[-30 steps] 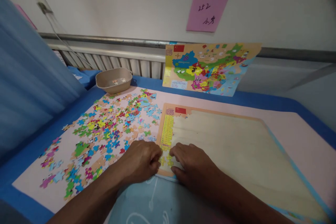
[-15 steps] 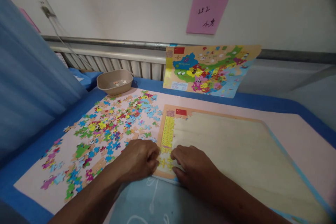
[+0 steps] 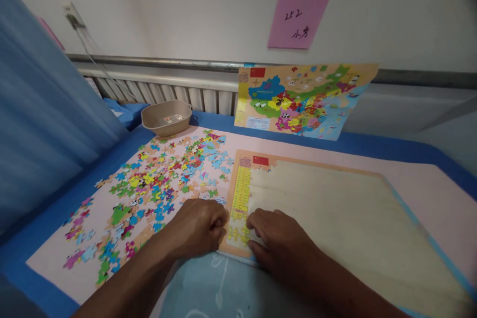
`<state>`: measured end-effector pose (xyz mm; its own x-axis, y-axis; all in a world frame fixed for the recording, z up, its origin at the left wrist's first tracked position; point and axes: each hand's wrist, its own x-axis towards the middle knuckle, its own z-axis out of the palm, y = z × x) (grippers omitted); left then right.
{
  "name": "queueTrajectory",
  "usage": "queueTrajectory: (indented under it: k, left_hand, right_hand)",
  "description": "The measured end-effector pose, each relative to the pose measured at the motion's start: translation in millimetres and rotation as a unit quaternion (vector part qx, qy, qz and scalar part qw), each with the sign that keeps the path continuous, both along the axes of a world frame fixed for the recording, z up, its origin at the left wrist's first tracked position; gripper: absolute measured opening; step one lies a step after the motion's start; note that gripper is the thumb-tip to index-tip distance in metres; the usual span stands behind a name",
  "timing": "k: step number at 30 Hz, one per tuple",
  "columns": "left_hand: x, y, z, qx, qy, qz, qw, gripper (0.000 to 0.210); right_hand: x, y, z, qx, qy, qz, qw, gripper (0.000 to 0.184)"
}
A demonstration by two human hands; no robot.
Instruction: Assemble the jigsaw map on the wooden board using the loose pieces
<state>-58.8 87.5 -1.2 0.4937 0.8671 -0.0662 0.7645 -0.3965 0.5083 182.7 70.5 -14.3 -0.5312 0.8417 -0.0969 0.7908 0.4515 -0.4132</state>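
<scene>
My left hand (image 3: 204, 223) rests at the lower left edge of the puzzle board (image 3: 316, 208), its fingers curled in; whether something small is inside them is hidden. Across the yellow strip, my right hand (image 3: 279, 236) lies on the board with fingers bent and thumb apart from them, its tips beside the yellow puzzle pieces (image 3: 239, 234). Pale gaps show around these pieces, below the joined yellow column (image 3: 242, 189). A red flag piece (image 3: 261, 161) sits in the board's upper left corner. Most of the board is bare.
Many loose puzzle pieces (image 3: 149, 184) spread over the pink sheet (image 3: 48, 258) at left. Behind them stands a beige basin (image 3: 164, 126) with a few pieces inside. A printed map picture (image 3: 301, 102) leans against the wall rail. A blue curtain (image 3: 44, 109) hangs at left.
The whole view has shifted slightly, so everything appears a little further right. Both hands stay at nearly the same spot on the board, around the lower yellow pieces.
</scene>
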Motion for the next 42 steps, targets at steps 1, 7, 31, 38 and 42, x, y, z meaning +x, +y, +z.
queueTrajectory:
  k: [1, 7, 31, 38, 42]
  left_hand:
    - [0.3, 0.0, 0.5, 0.0, 0.001, 0.0, 1.0, 0.01]
    - [0.3, 1.1, 0.5, -0.004, -0.001, 0.011, 1.0, 0.008]
    - [3.7, -0.8, 2.7, -0.024, 0.001, 0.007, 1.0, 0.008]
    - [2.3, -1.2, -2.0, -0.016, -0.008, 0.003, 1.0, 0.008]
    - [-0.7, 2.5, -4.3, -0.001, -0.006, 0.025, 1.0, 0.009]
  right_hand:
    - [-0.3, -0.2, 0.5, -0.005, 0.001, 0.0, 1.0, 0.018]
    - [-1.3, 0.5, 1.1, -0.016, 0.001, 0.011, 1.0, 0.02]
    - [-1.7, 0.0, -4.8, 0.001, 0.012, -0.02, 1.0, 0.019]
    - [2.6, 2.1, -5.1, 0.008, 0.018, -0.023, 1.0, 0.022]
    - [2.4, 2.1, -7.0, 0.011, 0.017, -0.017, 1.0, 0.021]
